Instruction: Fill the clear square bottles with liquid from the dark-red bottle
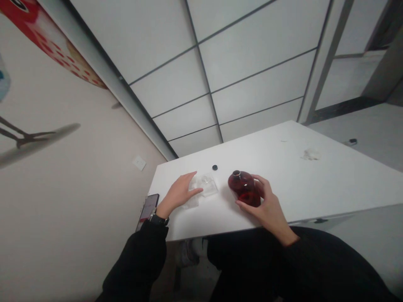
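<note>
Just below centre of the frame, on the white rectangular table point(315, 184), the right hand point(267, 207) wraps a squat dark-red glass bottle point(243, 188), fingers curled round its right side w/ thumb underneath. Its long axis runs lower right to upper left, neck pointing away from the palm (mouth looks uncapped). The left hand point(181, 193) lies flat, fingers together, touching a clear square glass bottle point(208, 184) just left of the red one. Above & approx. between them sits a small black round cap point(215, 167), apart from both.
</note>
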Demonstrator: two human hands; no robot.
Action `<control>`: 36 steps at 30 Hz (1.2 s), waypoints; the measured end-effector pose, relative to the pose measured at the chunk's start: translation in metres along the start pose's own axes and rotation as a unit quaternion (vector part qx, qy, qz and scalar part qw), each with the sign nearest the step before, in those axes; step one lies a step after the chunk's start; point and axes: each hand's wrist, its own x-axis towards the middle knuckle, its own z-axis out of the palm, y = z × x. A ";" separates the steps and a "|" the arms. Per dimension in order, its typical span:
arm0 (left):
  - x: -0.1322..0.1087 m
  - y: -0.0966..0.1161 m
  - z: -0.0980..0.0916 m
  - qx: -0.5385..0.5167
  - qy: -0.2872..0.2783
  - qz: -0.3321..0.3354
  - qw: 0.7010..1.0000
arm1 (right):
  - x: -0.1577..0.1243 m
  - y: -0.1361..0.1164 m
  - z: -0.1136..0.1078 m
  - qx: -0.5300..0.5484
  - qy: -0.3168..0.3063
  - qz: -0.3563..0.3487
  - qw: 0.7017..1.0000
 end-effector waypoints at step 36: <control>-0.082 0.048 0.118 -0.320 0.120 0.009 0.940 | 0.020 -0.045 -0.048 -0.441 -0.256 -0.284 0.812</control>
